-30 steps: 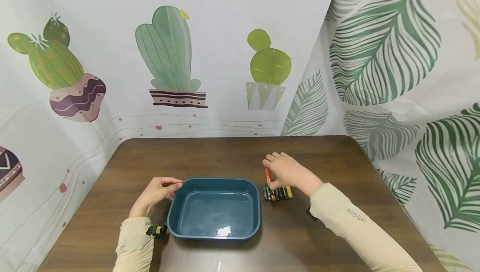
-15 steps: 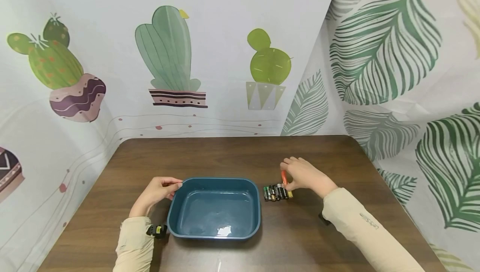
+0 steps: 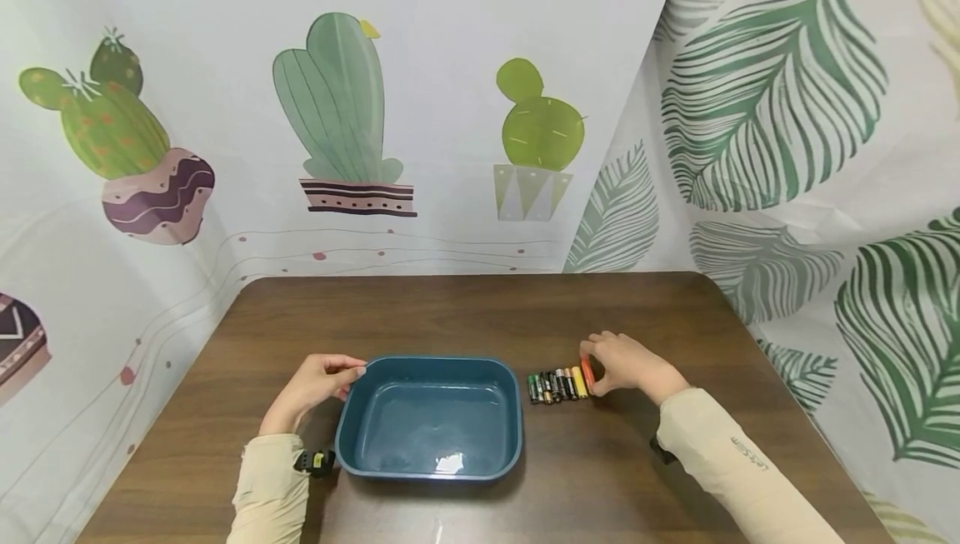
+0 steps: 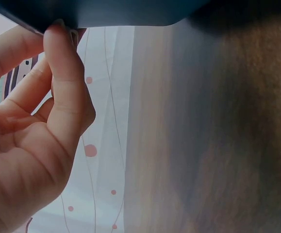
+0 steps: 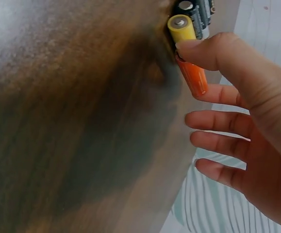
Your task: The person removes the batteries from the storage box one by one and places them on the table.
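My left hand [image 3: 318,379] pinches the back left corner of the rim of a dark blue plastic basin [image 3: 435,423]. From below, the left wrist view shows the thumb and fingertips on the basin's edge [image 4: 116,13]. On the right, my right hand [image 3: 630,362] pinches an orange battery [image 3: 587,371] lengthwise between thumb and index finger. This battery is at the right end of a row of batteries [image 3: 553,386], right beside a yellow battery [image 3: 579,382]. In the right wrist view, the thumb covers part of the orange battery [image 5: 194,80], and the other fingers are spread.
The brown wooden table [image 3: 450,311] extends behind and around the basin. Behind its far edge hangs a white cloth [image 3: 442,111] printed with cacti and leaves. Dark devices are strapped at both wrists, such as the left wrist device [image 3: 321,462].
My right hand has carried the orange battery rightward and down, from above the row to its right end, beside the yellow one. The left hand and basin have stayed put.
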{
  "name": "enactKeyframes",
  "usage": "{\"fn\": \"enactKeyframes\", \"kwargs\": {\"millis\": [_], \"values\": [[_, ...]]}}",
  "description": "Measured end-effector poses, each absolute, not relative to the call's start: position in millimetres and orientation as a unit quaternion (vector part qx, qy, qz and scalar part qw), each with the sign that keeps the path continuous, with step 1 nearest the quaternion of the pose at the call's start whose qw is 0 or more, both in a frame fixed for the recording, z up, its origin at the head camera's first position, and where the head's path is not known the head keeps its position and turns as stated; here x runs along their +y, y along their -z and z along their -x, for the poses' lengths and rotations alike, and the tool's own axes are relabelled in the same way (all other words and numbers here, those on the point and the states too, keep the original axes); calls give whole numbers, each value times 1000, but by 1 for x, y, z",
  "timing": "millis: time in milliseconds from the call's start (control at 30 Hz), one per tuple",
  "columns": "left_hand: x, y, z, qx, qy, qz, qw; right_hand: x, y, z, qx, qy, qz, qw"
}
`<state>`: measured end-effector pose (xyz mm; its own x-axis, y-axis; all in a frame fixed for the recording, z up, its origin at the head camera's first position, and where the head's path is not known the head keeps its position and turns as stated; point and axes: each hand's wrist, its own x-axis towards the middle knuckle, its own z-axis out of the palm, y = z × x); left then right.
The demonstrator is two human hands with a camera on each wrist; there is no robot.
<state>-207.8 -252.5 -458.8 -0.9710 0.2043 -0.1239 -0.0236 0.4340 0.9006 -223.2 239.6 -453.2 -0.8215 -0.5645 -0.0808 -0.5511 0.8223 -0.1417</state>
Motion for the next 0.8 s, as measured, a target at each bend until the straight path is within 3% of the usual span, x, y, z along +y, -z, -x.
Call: {"fn": "enactKeyframes", "kwargs": {"millis": [800], "values": [[-254,462,209,840,-530,-49,105,243,460,224,947,90,294,95]]}}
